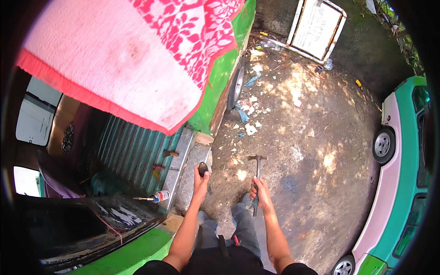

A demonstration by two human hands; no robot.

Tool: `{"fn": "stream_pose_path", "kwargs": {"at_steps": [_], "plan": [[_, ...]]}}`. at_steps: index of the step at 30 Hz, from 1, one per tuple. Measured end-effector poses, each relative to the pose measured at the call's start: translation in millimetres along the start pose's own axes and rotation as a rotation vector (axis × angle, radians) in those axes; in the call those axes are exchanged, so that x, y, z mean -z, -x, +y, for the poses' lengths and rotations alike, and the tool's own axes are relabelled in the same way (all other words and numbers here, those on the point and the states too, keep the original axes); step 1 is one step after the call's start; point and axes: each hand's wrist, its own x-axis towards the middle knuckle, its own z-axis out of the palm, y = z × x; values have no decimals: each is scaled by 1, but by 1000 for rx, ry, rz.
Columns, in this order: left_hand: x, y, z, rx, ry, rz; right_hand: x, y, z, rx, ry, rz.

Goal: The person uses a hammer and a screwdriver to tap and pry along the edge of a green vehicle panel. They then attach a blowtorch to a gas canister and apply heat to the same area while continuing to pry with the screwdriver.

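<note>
Holding is judged the step: a dark rounded object (pixel 203 168) is enclosed by the curled left hand (pixel 200 184); a grey metal T-headed hammer (pixel 258 170), head beyond the closed right hand (pixel 262 192), is gripped. Steady grips seem required next.

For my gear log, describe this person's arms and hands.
The left hand and right hand are both ungloved, with no watch or bracelet showing. The forearms are bare below black sleeves.
</note>
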Motion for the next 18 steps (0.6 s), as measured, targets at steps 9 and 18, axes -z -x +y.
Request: {"fn": "stream_pose_path", "kwargs": {"at_steps": [9,18], "plan": [[-121,-74,43,-150,-135,-178,59,-1,-118,74,65,-17],[-194,-141,105,-236,-426,-308,57,-56,-201,113,130,-106]]}}
